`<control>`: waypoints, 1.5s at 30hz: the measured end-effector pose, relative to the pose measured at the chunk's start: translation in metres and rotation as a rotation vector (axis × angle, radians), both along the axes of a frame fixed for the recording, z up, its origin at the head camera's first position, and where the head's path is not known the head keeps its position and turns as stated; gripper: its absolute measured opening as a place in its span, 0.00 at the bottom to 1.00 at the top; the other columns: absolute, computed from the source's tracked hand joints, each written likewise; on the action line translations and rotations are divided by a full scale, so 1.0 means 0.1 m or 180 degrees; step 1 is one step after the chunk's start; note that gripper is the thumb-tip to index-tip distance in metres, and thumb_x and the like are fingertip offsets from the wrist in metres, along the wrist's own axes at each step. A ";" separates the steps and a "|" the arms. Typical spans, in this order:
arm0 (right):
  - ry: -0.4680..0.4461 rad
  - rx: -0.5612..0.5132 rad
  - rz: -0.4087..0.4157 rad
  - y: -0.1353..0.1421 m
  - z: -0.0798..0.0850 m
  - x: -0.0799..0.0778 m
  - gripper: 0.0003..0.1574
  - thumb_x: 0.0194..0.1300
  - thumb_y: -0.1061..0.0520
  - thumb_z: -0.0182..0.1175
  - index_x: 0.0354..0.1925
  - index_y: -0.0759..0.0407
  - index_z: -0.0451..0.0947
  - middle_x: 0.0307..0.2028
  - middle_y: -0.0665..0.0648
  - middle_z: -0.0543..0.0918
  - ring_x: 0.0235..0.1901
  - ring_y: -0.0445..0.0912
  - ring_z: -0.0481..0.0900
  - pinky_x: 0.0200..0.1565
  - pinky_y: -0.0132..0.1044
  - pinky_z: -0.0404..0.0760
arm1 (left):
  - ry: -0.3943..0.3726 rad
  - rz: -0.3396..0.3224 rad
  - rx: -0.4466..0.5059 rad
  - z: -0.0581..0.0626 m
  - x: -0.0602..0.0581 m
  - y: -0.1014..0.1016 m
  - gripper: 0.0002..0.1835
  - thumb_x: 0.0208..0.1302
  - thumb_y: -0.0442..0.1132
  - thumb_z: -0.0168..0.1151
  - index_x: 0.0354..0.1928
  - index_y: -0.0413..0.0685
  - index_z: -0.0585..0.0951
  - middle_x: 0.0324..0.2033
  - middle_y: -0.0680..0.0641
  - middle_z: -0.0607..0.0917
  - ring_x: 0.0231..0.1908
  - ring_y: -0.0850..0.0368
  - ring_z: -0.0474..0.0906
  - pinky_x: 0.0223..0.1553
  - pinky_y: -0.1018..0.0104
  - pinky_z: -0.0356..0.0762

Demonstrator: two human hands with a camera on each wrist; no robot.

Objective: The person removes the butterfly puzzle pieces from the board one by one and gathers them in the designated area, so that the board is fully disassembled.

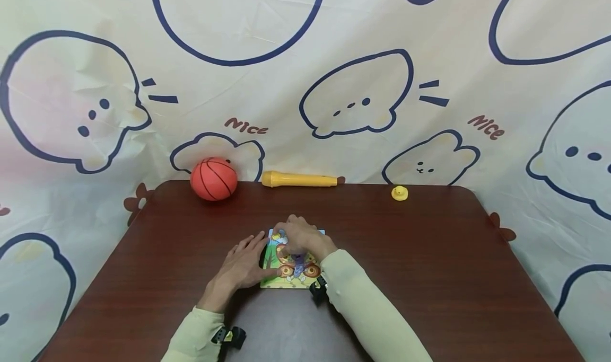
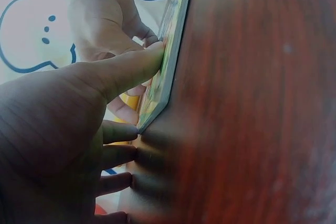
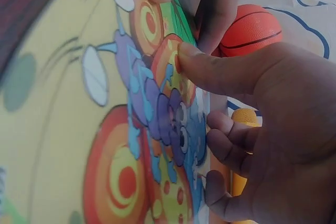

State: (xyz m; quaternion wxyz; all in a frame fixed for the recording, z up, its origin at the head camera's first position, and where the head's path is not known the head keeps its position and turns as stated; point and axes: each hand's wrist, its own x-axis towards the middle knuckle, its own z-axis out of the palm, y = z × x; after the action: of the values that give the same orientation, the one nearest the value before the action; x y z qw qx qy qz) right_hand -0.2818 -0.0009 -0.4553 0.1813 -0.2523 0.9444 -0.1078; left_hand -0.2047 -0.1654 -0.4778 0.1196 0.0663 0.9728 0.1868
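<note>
Here, your left hand (image 1: 243,264) spreads, thumb on the butterfly board (image 1: 299,269) just below frame centre; your right hand (image 1: 302,239) touches it, fingers bent, any grip unclear.

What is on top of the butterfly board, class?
The left hand rests its thumb on the butterfly board; the right hand touches it too. Orange lower wings show; in the head view, the right hand hides part of the board's upper half.
</note>
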 end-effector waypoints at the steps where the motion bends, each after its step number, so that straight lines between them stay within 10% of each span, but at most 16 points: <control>1: -0.0013 0.0024 -0.0002 0.00 0.00 0.00 0.35 0.57 0.40 0.69 0.62 0.34 0.71 0.58 0.52 0.69 0.56 0.49 0.67 0.51 0.53 0.74 | -0.0003 -0.0007 -0.0001 0.00 0.00 0.00 0.52 0.51 0.68 0.65 0.73 0.49 0.61 0.75 0.44 0.56 0.73 0.39 0.50 0.68 0.33 0.50; 16: 0.0002 -0.0153 -0.0133 -0.02 -0.01 0.00 0.36 0.54 0.44 0.72 0.60 0.37 0.70 0.59 0.52 0.70 0.60 0.50 0.66 0.58 0.62 0.70 | 0.0022 -0.0013 -0.0002 0.00 -0.02 0.01 0.53 0.50 0.68 0.66 0.73 0.49 0.60 0.75 0.44 0.56 0.73 0.38 0.50 0.69 0.34 0.48; 28: 0.0311 -0.0561 -0.0163 0.06 -0.15 0.06 0.38 0.54 0.41 0.71 0.62 0.42 0.75 0.54 0.50 0.73 0.52 0.45 0.70 0.48 0.40 0.76 | 0.0018 0.0011 -0.0004 0.00 0.00 -0.04 0.53 0.50 0.67 0.66 0.73 0.49 0.61 0.75 0.43 0.56 0.73 0.38 0.50 0.69 0.33 0.49; 45: 0.0632 -0.0865 -0.0096 0.15 -0.21 0.14 0.31 0.62 0.49 0.66 0.63 0.40 0.72 0.54 0.49 0.79 0.53 0.45 0.76 0.56 0.43 0.77 | 0.0036 0.0012 0.0032 0.01 0.01 -0.01 0.52 0.51 0.66 0.67 0.73 0.49 0.61 0.75 0.43 0.56 0.73 0.38 0.50 0.69 0.33 0.48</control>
State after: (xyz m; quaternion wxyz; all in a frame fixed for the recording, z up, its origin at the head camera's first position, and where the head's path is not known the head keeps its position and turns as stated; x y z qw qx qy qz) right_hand -0.2673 0.0142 -0.4760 0.0497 -0.2697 0.9381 -0.2118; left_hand -0.2035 -0.1660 -0.4766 0.1133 0.0661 0.9727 0.1916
